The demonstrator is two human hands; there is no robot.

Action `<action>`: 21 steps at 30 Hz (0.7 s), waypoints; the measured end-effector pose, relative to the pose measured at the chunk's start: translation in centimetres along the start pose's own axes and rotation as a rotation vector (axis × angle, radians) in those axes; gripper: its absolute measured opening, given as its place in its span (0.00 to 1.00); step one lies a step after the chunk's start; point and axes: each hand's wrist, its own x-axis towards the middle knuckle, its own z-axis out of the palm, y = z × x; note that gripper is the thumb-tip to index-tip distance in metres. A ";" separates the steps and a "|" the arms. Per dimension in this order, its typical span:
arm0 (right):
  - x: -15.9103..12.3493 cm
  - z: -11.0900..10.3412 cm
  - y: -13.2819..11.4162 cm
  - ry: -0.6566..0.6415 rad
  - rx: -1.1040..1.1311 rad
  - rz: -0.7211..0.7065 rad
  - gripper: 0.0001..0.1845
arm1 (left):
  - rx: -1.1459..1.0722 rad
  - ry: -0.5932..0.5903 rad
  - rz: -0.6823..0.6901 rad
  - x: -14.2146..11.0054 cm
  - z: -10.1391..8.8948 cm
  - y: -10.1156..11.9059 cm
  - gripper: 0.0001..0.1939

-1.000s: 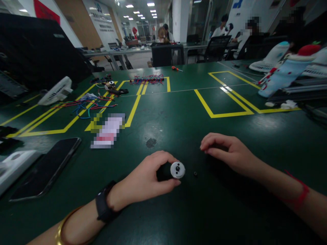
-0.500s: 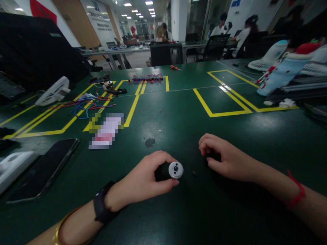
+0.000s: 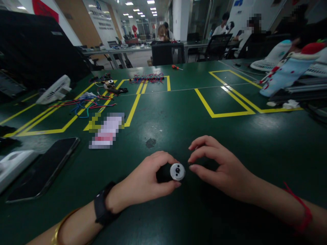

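Your left hand [image 3: 143,177], in the near middle of the scene, curves round a round silver part [image 3: 177,172], gripping it between thumb and forefinger. Its pale end faces you, with a dark centre and two smaller dark spots. Whether its underside rests on the green table [image 3: 166,217] cannot be told. Just to the right, your right hand [image 3: 224,168] pinches a tiny dark piece [image 3: 190,164] between thumb and forefinger, near the silver part but apart from it. You wear a black watch [image 3: 104,207] on the left wrist and a red string [image 3: 304,217] on the right. Near left lies a dark phone [image 3: 44,166]. Farther off, yellow tape [image 3: 232,114] marks the tabletop, and an orange-handled screwdriver [image 3: 175,67] lies near the far edge.
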 end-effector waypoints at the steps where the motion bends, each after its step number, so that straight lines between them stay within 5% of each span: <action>1: 0.1 0.2 -0.5 0.024 0.016 -0.004 0.06 | 0.005 0.003 -0.003 0.0 0.0 0.0 0.13; 8: 0.7 1.2 -2.0 0.006 -0.063 -0.063 0.06 | 0.049 0.003 -0.016 0.1 0.2 -0.1 0.12; 14: 0.3 0.8 -2.0 -0.023 -0.250 -0.247 0.12 | 0.024 0.001 -0.001 0.0 0.2 -0.1 0.13; 21: 0.2 -0.4 -1.5 -0.066 0.185 0.036 0.06 | 0.019 -0.002 -0.004 0.2 0.1 0.0 0.12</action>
